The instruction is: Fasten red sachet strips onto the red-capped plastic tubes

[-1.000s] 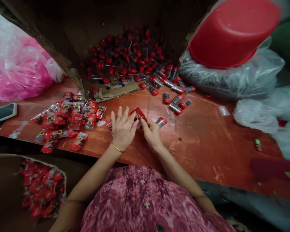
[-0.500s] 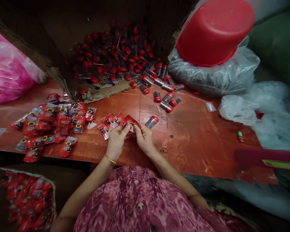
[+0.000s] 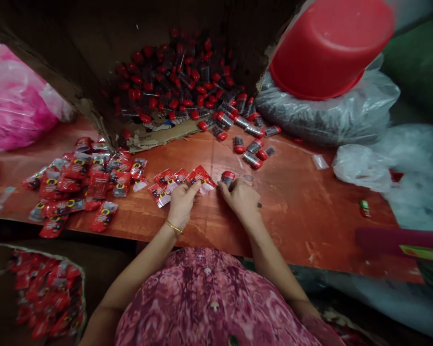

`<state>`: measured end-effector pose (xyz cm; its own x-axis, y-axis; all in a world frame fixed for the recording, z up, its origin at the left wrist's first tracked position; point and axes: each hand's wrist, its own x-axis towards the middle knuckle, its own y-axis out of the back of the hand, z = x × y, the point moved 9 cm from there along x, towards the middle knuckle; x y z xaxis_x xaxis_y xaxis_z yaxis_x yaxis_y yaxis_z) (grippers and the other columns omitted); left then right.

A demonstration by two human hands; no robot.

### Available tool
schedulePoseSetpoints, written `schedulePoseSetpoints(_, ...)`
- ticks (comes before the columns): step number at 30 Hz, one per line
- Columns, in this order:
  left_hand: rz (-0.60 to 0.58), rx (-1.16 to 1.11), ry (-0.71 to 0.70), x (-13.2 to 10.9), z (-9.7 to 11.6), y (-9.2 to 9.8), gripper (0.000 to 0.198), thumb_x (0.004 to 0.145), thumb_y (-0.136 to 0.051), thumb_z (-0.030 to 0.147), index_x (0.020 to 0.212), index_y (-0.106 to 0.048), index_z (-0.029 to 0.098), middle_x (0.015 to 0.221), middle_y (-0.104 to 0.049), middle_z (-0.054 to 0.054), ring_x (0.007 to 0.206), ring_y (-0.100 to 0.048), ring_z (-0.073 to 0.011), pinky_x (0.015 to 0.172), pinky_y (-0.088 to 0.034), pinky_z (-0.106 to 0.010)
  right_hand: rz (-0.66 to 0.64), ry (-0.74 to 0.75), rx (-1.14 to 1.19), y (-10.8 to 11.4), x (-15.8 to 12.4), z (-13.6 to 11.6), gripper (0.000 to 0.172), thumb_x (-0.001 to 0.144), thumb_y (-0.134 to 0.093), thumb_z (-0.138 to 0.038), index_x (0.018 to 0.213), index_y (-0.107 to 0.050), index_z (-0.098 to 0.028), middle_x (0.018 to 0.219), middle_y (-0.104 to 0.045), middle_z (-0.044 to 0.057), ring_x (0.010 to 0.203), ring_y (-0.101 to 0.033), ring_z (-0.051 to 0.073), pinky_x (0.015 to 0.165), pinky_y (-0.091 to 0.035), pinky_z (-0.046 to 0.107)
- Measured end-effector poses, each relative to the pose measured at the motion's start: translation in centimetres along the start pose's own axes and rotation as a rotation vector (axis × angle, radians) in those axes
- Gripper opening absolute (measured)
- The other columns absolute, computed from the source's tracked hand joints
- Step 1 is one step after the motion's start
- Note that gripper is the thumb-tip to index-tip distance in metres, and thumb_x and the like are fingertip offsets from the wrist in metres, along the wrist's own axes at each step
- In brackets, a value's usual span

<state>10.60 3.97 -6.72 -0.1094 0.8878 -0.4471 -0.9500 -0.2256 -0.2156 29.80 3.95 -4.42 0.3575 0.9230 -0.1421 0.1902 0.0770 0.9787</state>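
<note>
My left hand (image 3: 181, 205) pinches a red printed packet (image 3: 202, 176) between thumb and fingers. Several flat red packets (image 3: 163, 178) lie on the table just left of it and partly under that hand. To the right, my right hand (image 3: 244, 199) closes its thumb and fingers around a small clear tube (image 3: 228, 176) with a red cap and dark contents. The hand hides the tube's lower part. Several similar red-capped tubes (image 3: 251, 160) lie loose farther back on the table.
A torn cardboard box (image 3: 166, 139) holds a large heap of red-capped tubes. Filled red packets (image 3: 97, 185) are piled at the left, with more in a box (image 3: 82, 288) below. A red tub (image 3: 328, 53) rests on a plastic bag (image 3: 332, 117) at the back right.
My right hand has let go of the red packet and moved right to the tube, closing on it. My left hand keeps the packet. The view has shifted slightly.
</note>
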Motion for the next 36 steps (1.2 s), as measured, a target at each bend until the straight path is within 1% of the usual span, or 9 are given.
schedulePoseSetpoints(3, -0.005, -0.021, 0.012, -0.3, -0.1, 0.0, 0.043, 0.051, -0.077, 0.05, 0.059, -0.055, 0.014, 0.055, -0.057, 0.003, 0.054, -0.052, -0.0085, 0.053, -0.044, -0.021, 0.069, 0.164, 0.036, 0.1, -0.3, -1.5, 0.03, 0.083, -0.049, -0.034, 0.095, -0.058, -0.009, 0.096, -0.064, 0.021, 0.094, -0.059, 0.032, 0.074, -0.045, 0.038)
schedulePoseSetpoints(5, -0.007, -0.038, 0.011, -0.5, 0.1, 0.3, 0.042, 0.052, -0.076, 0.05, 0.061, -0.056, 0.014, 0.057, -0.057, 0.003, 0.055, -0.053, -0.0084, 0.054, -0.045, -0.021, 0.115, 0.255, 0.132, -0.1, -0.5, -1.5, 0.023, 0.08, -0.048, -0.026, 0.094, -0.057, -0.01, 0.094, -0.064, 0.019, 0.093, -0.058, 0.03, 0.076, -0.045, 0.038)
schedulePoseSetpoints(8, -0.021, -0.044, 0.026, -0.8, 0.5, 0.4, 0.041, 0.053, -0.077, 0.047, 0.061, -0.054, 0.014, 0.056, -0.055, 0.004, 0.054, -0.053, -0.0082, 0.053, -0.045, -0.021, 0.146, 0.355, 0.421, -0.1, -1.4, -0.2, 0.026, 0.084, -0.044, -0.027, 0.103, -0.053, -0.013, 0.086, -0.065, 0.012, 0.076, -0.06, 0.024, 0.067, -0.047, 0.035)
schedulePoseSetpoints(10, -0.029, -0.041, 0.055, -0.9, 0.6, 0.4, 0.041, 0.053, -0.078, 0.047, 0.06, -0.053, 0.015, 0.056, -0.056, 0.003, 0.054, -0.054, -0.0086, 0.051, -0.045, -0.021, 0.191, 0.487, 0.572, 1.0, -2.9, 0.0, 0.031, 0.088, -0.041, -0.031, 0.113, -0.049, -0.015, 0.091, -0.065, 0.01, 0.075, -0.061, 0.021, 0.066, -0.048, 0.034)
schedulePoseSetpoints(14, -0.049, 0.015, 0.071, -0.9, 0.6, 0.0, 0.043, 0.051, -0.078, 0.048, 0.056, -0.052, 0.015, 0.054, -0.057, 0.002, 0.051, -0.053, -0.0086, 0.048, -0.042, -0.02, 0.24, 0.829, 0.571, 3.8, -7.4, -1.9, 0.034, 0.092, -0.037, -0.028, 0.123, -0.048, -0.021, 0.104, -0.063, 0.009, 0.09, -0.059, 0.021, 0.077, -0.048, 0.035)
schedulePoseSetpoints(16, -0.091, 0.037, 0.05, -0.9, 0.7, -0.4, 0.042, 0.051, -0.077, 0.05, 0.057, -0.054, 0.014, 0.052, -0.055, 0.003, 0.05, -0.052, -0.0086, 0.048, -0.04, -0.02, 0.239, 0.913, 0.514, 4.3, -8.8, -2.8, 0.034, 0.092, -0.04, -0.029, 0.124, -0.048, -0.022, 0.101, -0.063, 0.009, 0.088, -0.059, 0.021, 0.075, -0.049, 0.035)
schedulePoseSetpoints(24, -0.174, 0.048, 0.025, -1.0, 1.1, -0.8, 0.038, 0.055, -0.074, 0.047, 0.063, -0.06, 0.014, 0.059, -0.06, 0.001, 0.055, -0.052, -0.0101, 0.053, -0.04, -0.023, 0.325, 0.904, 0.499, 4.1, -8.6, -3.4, 0.044, 0.088, -0.051, -0.036, 0.128, -0.044, -0.019, 0.106, -0.062, 0.013, 0.094, -0.061, 0.023, 0.075, -0.053, 0.036)
schedulePoseSetpoints(30, -0.14, 0.172, -0.139, -0.8, 2.4, -0.6, 0.031, 0.062, -0.071, 0.042, 0.058, -0.059, 0.014, 0.053, -0.055, 0.003, 0.052, -0.045, -0.0083, 0.053, -0.035, -0.022, 0.33, 0.94, 0.515, 4.6, -9.1, -3.5, 0.043, 0.087, -0.054, -0.037, 0.126, -0.044, -0.02, 0.104, -0.064, 0.012, 0.094, -0.062, 0.023, 0.077, -0.054, 0.037)
schedulePoseSetpoints(36, -0.153, 0.252, -0.179, -0.9, 2.5, -0.6, 0.029, 0.064, -0.069, 0.041, 0.059, -0.06, 0.014, 0.055, -0.058, 0.002, 0.054, -0.049, -0.0101, 0.055, -0.037, -0.023, 0.379, 0.84, 0.486, 4.1, -8.3, -3.1, 0.041, 0.087, -0.053, -0.036, 0.125, -0.046, -0.02, 0.105, -0.064, 0.012, 0.094, -0.063, 0.023, 0.078, -0.055, 0.038)
